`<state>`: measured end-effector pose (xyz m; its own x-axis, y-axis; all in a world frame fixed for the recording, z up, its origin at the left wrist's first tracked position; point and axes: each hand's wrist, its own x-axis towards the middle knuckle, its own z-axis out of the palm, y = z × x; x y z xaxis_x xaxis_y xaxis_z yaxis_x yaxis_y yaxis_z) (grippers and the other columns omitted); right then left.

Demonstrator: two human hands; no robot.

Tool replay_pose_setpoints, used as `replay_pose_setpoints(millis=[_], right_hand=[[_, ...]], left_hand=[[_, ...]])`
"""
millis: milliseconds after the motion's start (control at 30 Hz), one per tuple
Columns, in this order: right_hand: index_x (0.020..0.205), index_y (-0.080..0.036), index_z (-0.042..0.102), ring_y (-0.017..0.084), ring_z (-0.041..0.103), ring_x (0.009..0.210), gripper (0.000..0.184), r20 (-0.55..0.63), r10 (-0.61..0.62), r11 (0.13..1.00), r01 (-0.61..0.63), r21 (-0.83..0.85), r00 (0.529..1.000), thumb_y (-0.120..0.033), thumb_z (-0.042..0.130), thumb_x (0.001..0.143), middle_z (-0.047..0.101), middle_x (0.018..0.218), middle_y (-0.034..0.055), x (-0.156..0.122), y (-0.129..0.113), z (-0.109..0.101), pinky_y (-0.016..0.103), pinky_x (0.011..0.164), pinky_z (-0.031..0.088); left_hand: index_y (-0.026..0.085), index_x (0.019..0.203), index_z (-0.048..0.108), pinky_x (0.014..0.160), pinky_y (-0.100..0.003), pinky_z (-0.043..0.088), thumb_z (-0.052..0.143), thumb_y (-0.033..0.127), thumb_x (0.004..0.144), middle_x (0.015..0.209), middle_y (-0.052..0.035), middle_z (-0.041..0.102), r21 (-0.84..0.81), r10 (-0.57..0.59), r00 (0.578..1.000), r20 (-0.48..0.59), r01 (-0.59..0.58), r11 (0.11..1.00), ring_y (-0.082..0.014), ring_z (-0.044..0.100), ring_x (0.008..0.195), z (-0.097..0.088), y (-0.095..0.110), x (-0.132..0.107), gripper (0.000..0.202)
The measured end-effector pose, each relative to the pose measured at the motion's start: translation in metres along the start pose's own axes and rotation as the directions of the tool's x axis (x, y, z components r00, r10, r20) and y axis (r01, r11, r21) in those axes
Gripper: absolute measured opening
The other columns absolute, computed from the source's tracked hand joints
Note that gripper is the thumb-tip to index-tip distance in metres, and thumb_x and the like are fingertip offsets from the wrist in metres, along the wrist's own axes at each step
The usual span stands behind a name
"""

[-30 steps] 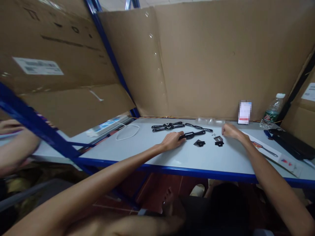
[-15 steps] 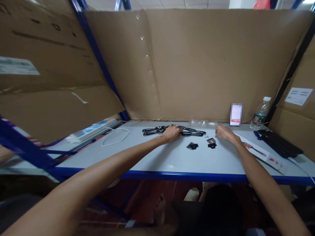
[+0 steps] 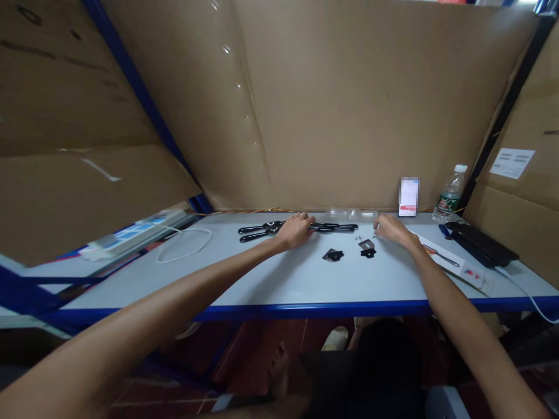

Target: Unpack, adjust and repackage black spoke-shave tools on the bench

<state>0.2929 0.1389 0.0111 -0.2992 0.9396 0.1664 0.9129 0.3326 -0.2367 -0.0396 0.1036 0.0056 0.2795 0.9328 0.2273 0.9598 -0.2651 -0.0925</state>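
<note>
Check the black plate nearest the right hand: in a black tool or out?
Out: the black plate lies on the tabletop, apart from the black tools at the left hand.

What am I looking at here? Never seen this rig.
No machine: one person's bare hands, seen from a camera worn on their head, looking forward and down at a table. The left hand rests on black long-handled tools; its grip underneath is hidden. The right hand seems to pinch something tiny, too small to be sure. Between the hands and nearer the wearer lie flat metal plates and black pieces. At the back stand a phone and a bottle; a white cable lies off left.
</note>
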Motion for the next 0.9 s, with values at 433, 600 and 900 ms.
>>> replay_pose_setpoints(millis=[433, 600, 900], right_hand=[[0.102, -0.016, 0.077, 0.021, 0.069, 0.093, 0.02, 0.0, -0.106, 0.994, 0.106, 0.017, 0.994, -0.018, 0.061, 0.091, 0.078, 0.099, 0.0104, 0.007, -0.013, 0.004, 0.024, 0.078, 0.044], [0.103, -0.017, 0.078, 0.022, 0.07, 0.099, 0.023, -0.055, -0.054, 0.999, 0.054, 0.0, 0.997, -0.018, 0.058, 0.091, 0.078, 0.105, 0.0109, 0.005, -0.007, 0.002, 0.024, 0.079, 0.044], [0.098, -0.014, 0.078, 0.022, 0.07, 0.092, 0.02, 0.007, -0.073, 0.993, 0.072, 0.093, 0.997, -0.026, 0.063, 0.093, 0.078, 0.094, 0.011, 0.004, -0.023, 0.015, 0.024, 0.078, 0.046]], left_hand=[[0.018, 0.121, 0.068, 0.099, -0.045, 0.048, 0.061, 0.036, 0.095, 0.12, -0.013, 0.064, -0.297, 0.208, 0.967, -0.145, -0.244, 0.923, -0.0288, 0.057, 0.112, 0.013, 0.073, -0.065, 0.033], [0.017, 0.111, 0.071, 0.095, -0.042, 0.048, 0.065, 0.025, 0.09, 0.114, -0.0129, 0.064, -0.294, 0.198, 0.973, -0.123, -0.226, 0.929, -0.0281, 0.058, 0.109, 0.008, 0.079, -0.052, 0.023], [0.014, 0.11, 0.072, 0.095, -0.041, 0.048, 0.059, 0.023, 0.094, 0.11, -0.0145, 0.065, -0.157, 0.318, 0.941, -0.112, -0.333, 0.93, -0.0289, 0.06, 0.108, -0.001, 0.099, -0.047, 0.023]])
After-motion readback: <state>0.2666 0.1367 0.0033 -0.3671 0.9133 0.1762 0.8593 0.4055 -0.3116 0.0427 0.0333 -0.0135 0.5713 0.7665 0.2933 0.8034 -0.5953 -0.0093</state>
